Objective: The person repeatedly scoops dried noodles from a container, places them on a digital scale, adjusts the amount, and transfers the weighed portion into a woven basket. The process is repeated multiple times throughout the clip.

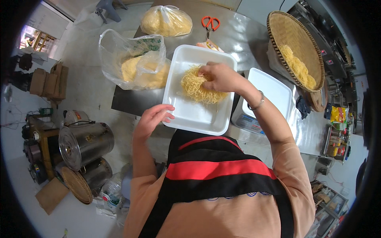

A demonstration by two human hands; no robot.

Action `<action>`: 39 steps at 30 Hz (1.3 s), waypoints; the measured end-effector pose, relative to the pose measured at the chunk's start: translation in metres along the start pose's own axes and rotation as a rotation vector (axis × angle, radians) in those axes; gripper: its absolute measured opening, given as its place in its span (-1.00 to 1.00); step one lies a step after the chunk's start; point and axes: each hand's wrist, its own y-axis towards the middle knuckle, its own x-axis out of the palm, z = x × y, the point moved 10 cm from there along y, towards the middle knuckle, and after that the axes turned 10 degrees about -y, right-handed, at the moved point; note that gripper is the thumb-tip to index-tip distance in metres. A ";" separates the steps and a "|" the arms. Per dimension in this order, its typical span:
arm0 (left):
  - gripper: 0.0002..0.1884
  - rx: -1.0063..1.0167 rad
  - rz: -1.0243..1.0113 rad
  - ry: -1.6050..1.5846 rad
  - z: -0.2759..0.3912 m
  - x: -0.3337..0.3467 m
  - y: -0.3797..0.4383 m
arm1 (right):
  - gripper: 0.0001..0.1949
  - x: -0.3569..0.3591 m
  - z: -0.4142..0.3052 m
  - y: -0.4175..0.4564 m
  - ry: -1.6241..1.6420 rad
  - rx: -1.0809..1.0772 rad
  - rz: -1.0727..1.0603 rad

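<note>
Thin yellow noodles (195, 86) lie in a loose heap in a white plastic tray (190, 119) in front of me. My right hand (218, 78) reaches into the heap from the right, its slightly blurred fingers and thumb gripping strands. At the tray's front left corner is my left hand (155, 116), fingers spread a little and fingertips at the rim, holding nothing. To the right of the tray, a digital scale (248, 121) carries a white rectangular lid or shallow tray (268, 92). More noodles (296, 67) rest in a tilted woven bamboo basket (293, 32) farther right.
On the metal table (128, 99), an open plastic bag (111, 65) of yellow noodles or crumbs stands left of the tray. Behind are a tied bag (166, 22) and red-handled scissors (210, 25). A dark cloth (303, 107) lies right. Large metal pots (89, 142) stand on the floor at left.
</note>
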 end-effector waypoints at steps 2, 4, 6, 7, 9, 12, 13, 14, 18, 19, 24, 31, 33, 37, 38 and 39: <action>-0.67 -0.015 0.129 0.110 0.001 -0.012 0.012 | -0.50 0.054 0.028 0.015 -0.061 0.012 -0.082; -0.66 -0.040 0.318 0.244 -0.001 -0.033 0.021 | -0.48 0.078 0.034 0.033 0.024 0.066 0.022; -0.68 0.004 0.342 0.208 0.001 -0.037 0.033 | -0.49 0.091 0.032 0.054 0.158 0.088 0.198; -0.68 0.022 0.342 0.197 0.003 -0.036 0.040 | -0.50 0.096 0.027 0.065 0.253 0.090 0.324; -0.69 0.054 0.265 0.126 0.004 -0.023 0.051 | -0.57 0.109 0.019 0.088 0.414 0.160 0.414; -0.70 0.035 0.235 0.125 0.009 -0.008 0.055 | -0.72 0.130 0.012 0.106 0.545 0.269 0.315; -0.70 0.017 0.241 0.141 0.010 -0.005 0.053 | -0.76 0.132 0.007 0.105 0.553 0.244 0.293; -0.70 0.019 0.246 0.132 0.011 -0.006 0.051 | -0.79 0.133 0.004 0.104 0.561 0.220 0.272; -0.72 0.055 0.291 0.056 0.001 -0.028 0.033 | -0.81 0.098 0.018 0.063 0.235 0.198 0.198; -0.72 0.069 0.295 0.038 -0.003 -0.035 0.030 | -0.80 0.095 0.032 0.054 0.105 0.242 0.129; -0.73 0.071 0.291 0.031 -0.018 -0.042 0.030 | -0.73 0.104 0.051 0.058 0.088 0.249 0.180; -0.71 0.003 0.259 0.076 -0.005 -0.012 0.040 | -0.81 0.111 -0.002 0.098 0.411 0.239 0.448; -0.71 0.014 0.274 0.074 0.000 -0.015 0.036 | -0.83 0.104 0.007 0.093 0.424 0.215 0.499; -0.71 0.079 0.316 0.056 -0.005 -0.031 0.024 | -0.81 0.087 0.056 0.059 0.099 0.301 0.309; -0.72 0.070 0.323 0.058 -0.007 -0.034 0.022 | -0.78 0.100 0.073 0.053 -0.059 0.342 0.123; -0.72 0.060 0.328 0.056 -0.010 -0.036 0.023 | -0.75 0.107 0.082 0.046 -0.122 0.342 0.058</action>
